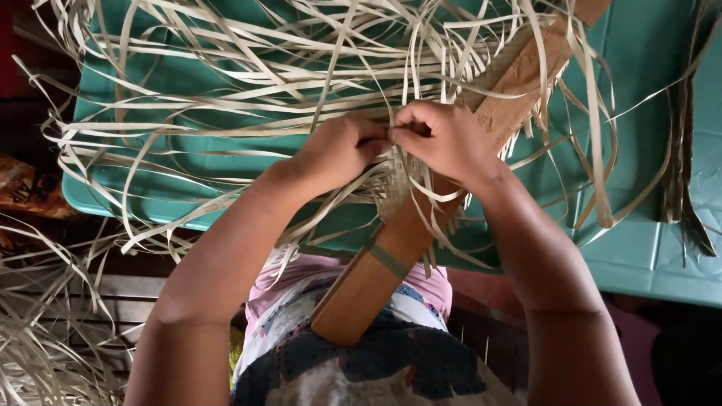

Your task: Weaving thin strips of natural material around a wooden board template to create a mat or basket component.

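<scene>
Woven strip (397, 188) of pale fibre sits on a long wooden board (391, 252) that slants from the person's lap up to the far right, across a teal plastic desk (639, 248). Both hands meet right over it: left hand (338, 150) and right hand (444, 139) have their fingers pinched shut on thin strands. Loose pale strands (226, 75) sprawl all over the far left.

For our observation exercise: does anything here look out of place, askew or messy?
Loose pale strips sprawl tangled over the green plastic surface, some spilling off its left edge. The wooden board lies slanted across it. Both the left hand and the right hand pinch strips at the woven patch. Nothing looks damaged.
</scene>
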